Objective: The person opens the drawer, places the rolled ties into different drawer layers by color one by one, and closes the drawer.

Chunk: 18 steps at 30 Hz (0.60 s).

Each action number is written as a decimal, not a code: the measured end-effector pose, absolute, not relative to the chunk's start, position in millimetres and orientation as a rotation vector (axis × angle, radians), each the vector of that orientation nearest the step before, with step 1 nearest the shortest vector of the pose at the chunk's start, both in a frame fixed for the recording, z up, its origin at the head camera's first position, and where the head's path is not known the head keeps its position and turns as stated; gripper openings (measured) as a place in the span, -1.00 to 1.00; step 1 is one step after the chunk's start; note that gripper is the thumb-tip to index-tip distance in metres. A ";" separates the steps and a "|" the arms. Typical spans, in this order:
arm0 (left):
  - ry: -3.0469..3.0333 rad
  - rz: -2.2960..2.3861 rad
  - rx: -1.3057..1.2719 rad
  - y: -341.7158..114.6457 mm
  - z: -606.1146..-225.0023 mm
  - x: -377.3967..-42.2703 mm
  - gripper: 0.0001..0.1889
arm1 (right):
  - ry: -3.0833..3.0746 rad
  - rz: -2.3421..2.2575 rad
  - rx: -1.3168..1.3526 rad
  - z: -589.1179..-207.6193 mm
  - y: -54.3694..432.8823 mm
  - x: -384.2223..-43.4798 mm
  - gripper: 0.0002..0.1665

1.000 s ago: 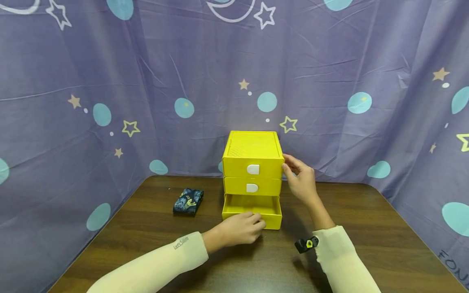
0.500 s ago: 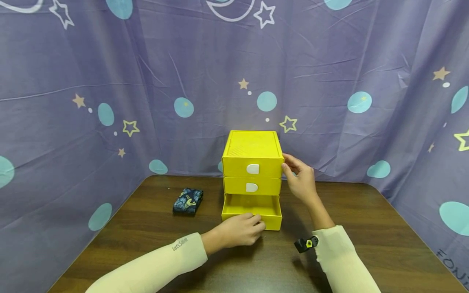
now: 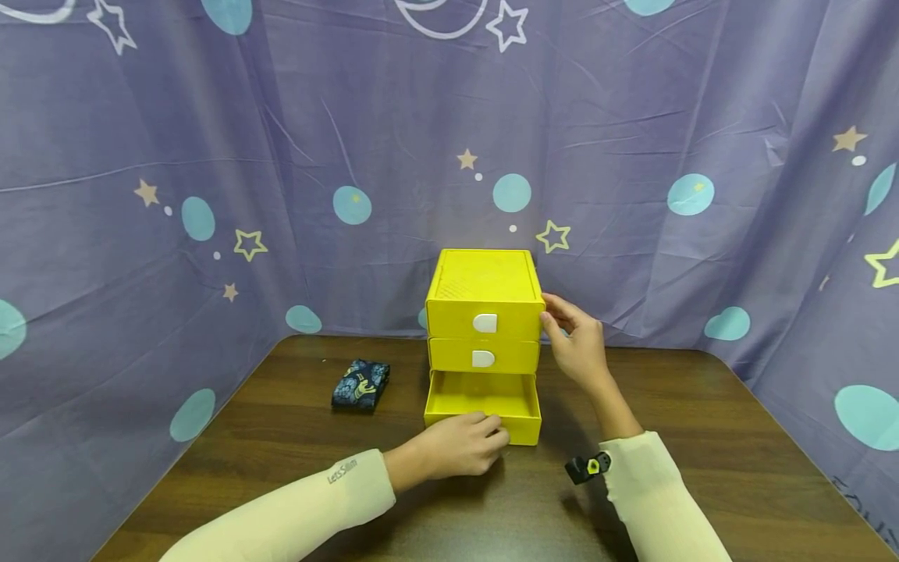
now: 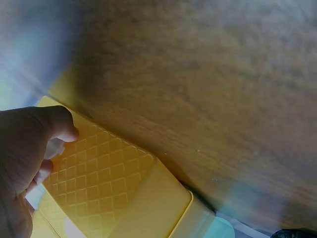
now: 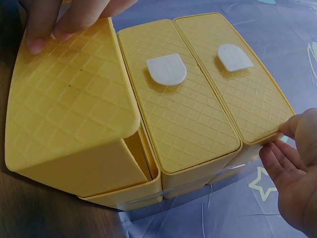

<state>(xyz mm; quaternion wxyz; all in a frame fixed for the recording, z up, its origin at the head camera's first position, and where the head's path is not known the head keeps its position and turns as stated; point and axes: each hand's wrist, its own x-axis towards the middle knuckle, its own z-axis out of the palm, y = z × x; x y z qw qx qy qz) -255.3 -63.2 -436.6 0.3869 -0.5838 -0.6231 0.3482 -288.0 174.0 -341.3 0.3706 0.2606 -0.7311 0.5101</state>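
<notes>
Two-handed: pinching the handle of the partly drawn bottom drawer with left hand, lightly gripping the yellow cabinet with right hand; liable to tip or skid along the surface if tugged hard.

"LetsSlim" on left sleeve; curtain lettering unclear.

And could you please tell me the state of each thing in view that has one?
Yellow cabinet: upright on the table
Top drawer: closed
Middle drawer: closed
Bottom drawer: open
Dark patterned bundle: lying on the table, apart from the cabinet
Left hand: gripping the bottom drawer's front
Right hand: gripping the cabinet's upper right edge
</notes>
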 end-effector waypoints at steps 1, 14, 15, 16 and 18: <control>-1.588 0.889 -1.489 -63.3 -436.4 -254.7 -0.47 | -1.875 1.310 0.668 -341.2 174.0 -288.1 -0.63; -1.515 0.827 -1.506 -64.2 -436.6 -252.5 -0.27 | -1.872 1.302 0.675 -342.3 175.0 -288.2 -0.63; -1.515 0.825 -1.508 -64.2 -436.5 -252.1 -0.29 | -1.872 1.300 0.675 -342.3 175.1 -288.2 -0.63; -1.521 0.828 -1.509 -64.1 -436.6 -251.6 -0.34 | -1.872 1.299 0.675 -342.2 175.1 -288.2 -0.63; -1.542 0.832 -1.509 -64.3 -436.9 -249.7 -0.45 | -1.873 1.300 0.675 -342.1 175.0 -288.3 -0.63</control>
